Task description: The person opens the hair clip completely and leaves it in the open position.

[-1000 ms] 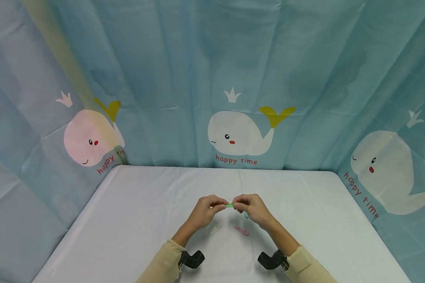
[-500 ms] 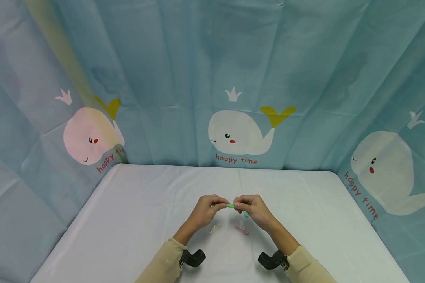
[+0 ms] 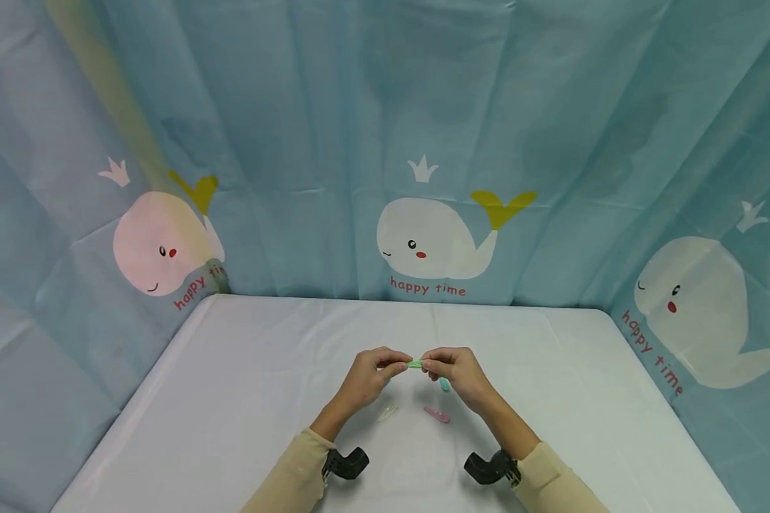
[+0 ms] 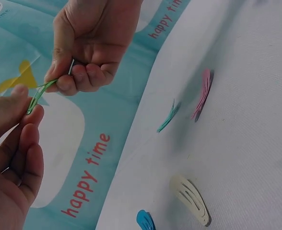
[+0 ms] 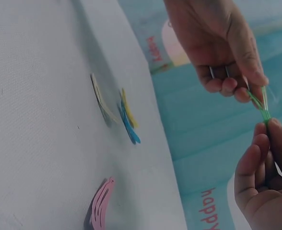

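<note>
A green snap hair clip [image 3: 414, 364] is held up over the table between both hands. My left hand [image 3: 368, 377] pinches one end with thumb and forefinger; my right hand [image 3: 459, 374] pinches the other. The right wrist view shows the green clip's [image 5: 264, 112] thin legs spread apart toward the left hand's fingertips. Below the hands, a cream hair clip [image 3: 387, 412] and a pink hair clip [image 3: 437, 415] lie on the table. A teal hair clip [image 3: 445, 385] lies partly behind the right hand.
A blue hair clip [image 5: 128, 125] and a yellow hair clip [image 5: 128, 108] lie close together, hidden behind the left hand in the head view. The white table [image 3: 263, 399] ends at a light blue curtain [image 3: 308, 142] printed with whales. Black wrist cameras sit on both forearms.
Both hands have risen slightly in the head view with the green hair clip still pinched between them. The clips on the table have stayed in place.
</note>
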